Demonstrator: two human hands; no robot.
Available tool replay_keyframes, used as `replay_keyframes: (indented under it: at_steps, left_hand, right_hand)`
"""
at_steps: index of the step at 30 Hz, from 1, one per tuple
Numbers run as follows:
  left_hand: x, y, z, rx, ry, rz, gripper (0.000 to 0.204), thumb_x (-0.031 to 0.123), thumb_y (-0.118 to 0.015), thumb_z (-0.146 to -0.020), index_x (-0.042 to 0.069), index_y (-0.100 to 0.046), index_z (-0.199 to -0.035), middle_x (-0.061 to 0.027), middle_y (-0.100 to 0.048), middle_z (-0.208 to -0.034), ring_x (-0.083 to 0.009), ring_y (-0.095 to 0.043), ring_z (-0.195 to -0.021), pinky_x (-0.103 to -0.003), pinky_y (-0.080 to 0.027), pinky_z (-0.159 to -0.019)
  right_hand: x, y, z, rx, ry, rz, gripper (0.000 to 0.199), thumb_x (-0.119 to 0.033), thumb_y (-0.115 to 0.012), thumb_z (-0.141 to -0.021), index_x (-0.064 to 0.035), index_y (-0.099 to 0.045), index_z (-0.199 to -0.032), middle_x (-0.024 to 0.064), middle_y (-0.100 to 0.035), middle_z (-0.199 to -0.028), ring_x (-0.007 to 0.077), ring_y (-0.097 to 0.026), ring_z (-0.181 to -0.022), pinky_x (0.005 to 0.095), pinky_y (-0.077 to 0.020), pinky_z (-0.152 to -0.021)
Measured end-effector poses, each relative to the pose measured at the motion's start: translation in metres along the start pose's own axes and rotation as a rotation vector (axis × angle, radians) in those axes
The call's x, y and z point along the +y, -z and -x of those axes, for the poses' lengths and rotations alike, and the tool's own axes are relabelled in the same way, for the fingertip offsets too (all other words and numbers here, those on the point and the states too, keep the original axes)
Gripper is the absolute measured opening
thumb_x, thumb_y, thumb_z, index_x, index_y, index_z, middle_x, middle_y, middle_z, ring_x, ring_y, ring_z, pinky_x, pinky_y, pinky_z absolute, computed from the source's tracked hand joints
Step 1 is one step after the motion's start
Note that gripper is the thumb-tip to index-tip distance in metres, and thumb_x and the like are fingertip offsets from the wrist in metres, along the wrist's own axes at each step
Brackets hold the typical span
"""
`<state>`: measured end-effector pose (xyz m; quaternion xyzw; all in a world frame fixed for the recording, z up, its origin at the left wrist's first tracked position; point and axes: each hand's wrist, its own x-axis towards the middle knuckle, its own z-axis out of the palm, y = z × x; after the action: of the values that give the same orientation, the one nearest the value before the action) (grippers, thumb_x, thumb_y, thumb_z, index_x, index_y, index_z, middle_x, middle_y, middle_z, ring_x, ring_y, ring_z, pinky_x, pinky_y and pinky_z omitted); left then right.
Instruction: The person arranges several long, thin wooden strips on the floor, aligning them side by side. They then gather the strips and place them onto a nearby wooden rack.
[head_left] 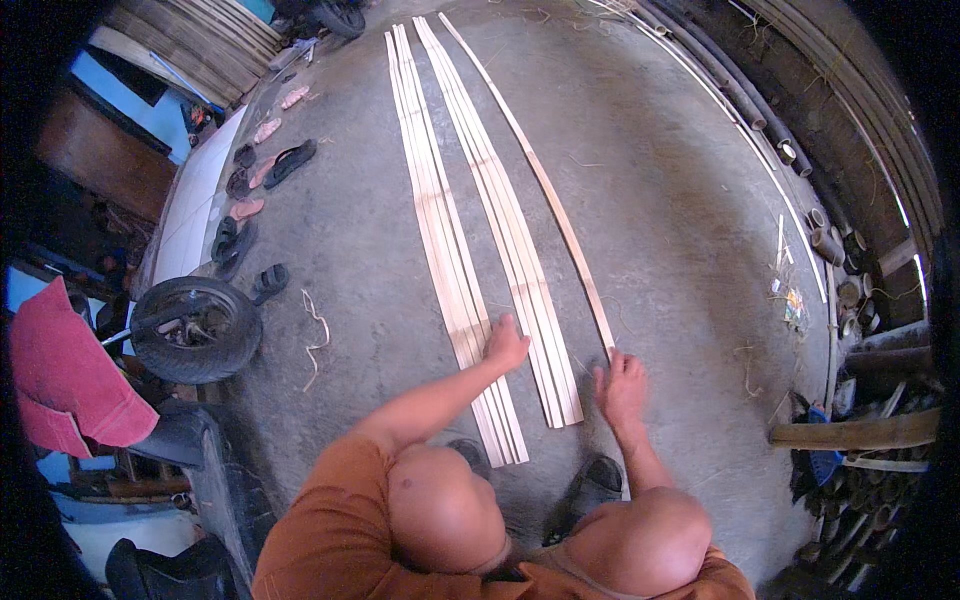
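Long, pale bamboo strips lie lengthwise on the grey concrete floor. They form a left group (433, 220) and a middle group (497, 200), each of several strips side by side. To their right lies one separate, slightly bowed strip (560, 218). My left hand (507, 345) is at the right edge of the left group, its fingers curled; anything inside them is hidden. My right hand (624, 388) is closed around the near part of the single strip, which passes out of sight beneath the hand.
A loose motorcycle wheel (196, 330) and a red cloth (75, 375) are at left, with sandals (290, 163) along a tiled step (195, 200). On the right are dark pipes (740, 95), cut bamboo pieces (828, 246) and a bamboo pole (860, 432). Thin curled shavings (315, 335) lie about.
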<state>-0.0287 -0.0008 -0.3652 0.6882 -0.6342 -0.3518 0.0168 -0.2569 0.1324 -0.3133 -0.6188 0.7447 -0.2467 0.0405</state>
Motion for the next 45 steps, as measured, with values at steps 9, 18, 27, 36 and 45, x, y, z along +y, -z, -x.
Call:
replay_keyframes:
  at_steps: [9,18,27,36,45]
  left_hand:
    - [-0.009,-0.005,-0.014,0.132,-0.043,0.236,0.048,0.025,-0.068,-0.089,0.003,-0.051,-0.129,-0.0178,-0.062,-0.113,-0.0362,-0.06,-0.113,-0.046,-0.048,-0.097]
    - [-0.079,0.023,0.026,0.222,-0.206,0.012,0.068,0.042,-0.073,-0.085,0.006,-0.045,-0.135,-0.023,-0.049,-0.125,-0.0426,-0.052,-0.119,-0.05,-0.046,-0.099]
    - [-0.048,0.025,0.038,0.078,-0.08,-0.02,0.071,0.034,-0.074,-0.083,0.0,-0.041,-0.135,-0.0257,-0.046,-0.129,-0.043,-0.048,-0.125,-0.052,-0.044,-0.103]
    - [-0.089,-0.008,0.005,0.045,0.013,0.622,0.054,0.018,-0.062,-0.093,0.004,-0.044,-0.142,-0.0137,-0.068,-0.101,-0.0238,-0.068,-0.085,-0.038,-0.056,-0.079]
    - [-0.09,-0.002,0.015,-0.202,0.17,0.984,0.062,0.016,-0.052,-0.104,0.019,-0.024,-0.16,-0.0063,-0.066,-0.104,-0.0154,-0.067,-0.084,-0.032,-0.057,-0.071]
  right_hand:
    - [-0.066,-0.058,0.012,-0.51,0.192,-0.01,0.034,-0.025,-0.069,-0.088,-0.0025,-0.058,-0.112,0.0172,-0.061,-0.1,0.0342,-0.065,-0.095,0.0448,-0.056,-0.078]
    - [-0.085,-0.068,0.014,-0.45,0.296,-0.15,0.032,-0.017,-0.066,-0.085,-0.0026,-0.054,-0.11,0.0209,-0.058,-0.106,0.0383,-0.065,-0.093,0.0464,-0.0574,-0.076]
    - [-0.078,-0.09,0.03,-0.44,0.196,-0.101,0.048,-0.017,-0.062,-0.091,-0.0042,-0.042,-0.133,0.021,-0.062,-0.096,0.041,-0.067,-0.085,0.0499,-0.057,-0.071]
    - [-0.097,-0.07,0.062,-0.576,-0.016,-0.342,0.052,-0.025,-0.055,-0.099,-0.0231,-0.044,-0.15,0.0288,-0.064,-0.073,0.0486,-0.064,-0.065,0.0561,-0.0514,-0.063]
    - [-0.094,-0.051,0.049,-0.708,-0.12,-0.501,0.047,-0.024,-0.058,-0.1,-0.0192,-0.05,-0.146,0.0272,-0.069,-0.092,0.0411,-0.072,-0.084,0.0444,-0.0559,-0.077]
